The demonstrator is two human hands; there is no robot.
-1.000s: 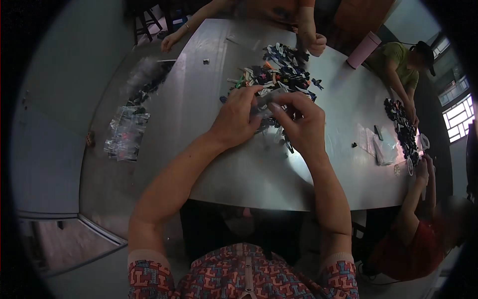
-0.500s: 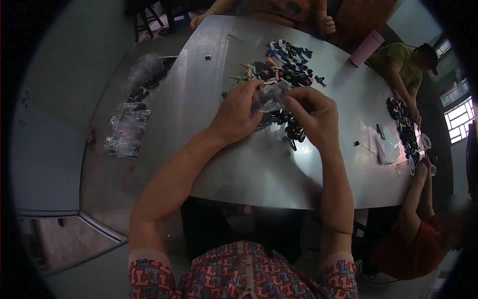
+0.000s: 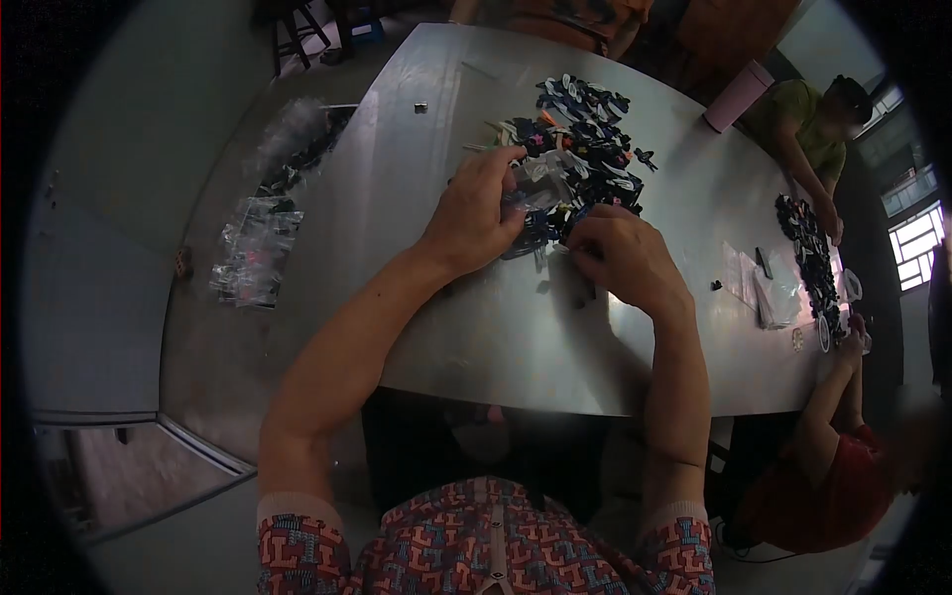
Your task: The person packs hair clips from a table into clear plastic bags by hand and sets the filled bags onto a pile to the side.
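My left hand (image 3: 474,210) is closed, pinching a clear plastic bag (image 3: 540,186) that stands out to its right over the pile. Lower and to the right, my right hand (image 3: 632,256) is at the pile's near edge with its fingers curled together. Whatever lies between those fingertips is hidden. Under and beyond both hands spreads a pile of hair clips (image 3: 605,149), mostly dark, with some white, pink and orange pieces.
The metal table (image 3: 476,347) carries a pink bottle (image 3: 738,96), a second heap of dark clips (image 3: 813,263) and clear bags (image 3: 778,297) at right. Filled bags (image 3: 260,253) lie at lower left, off the table. People sit at the far and right sides, with hands by the right heap.
My right hand has left the bag and moved down to the pile's near edge, its fingers curling. My left hand still holds the bag. The person opposite has drawn a hand back.
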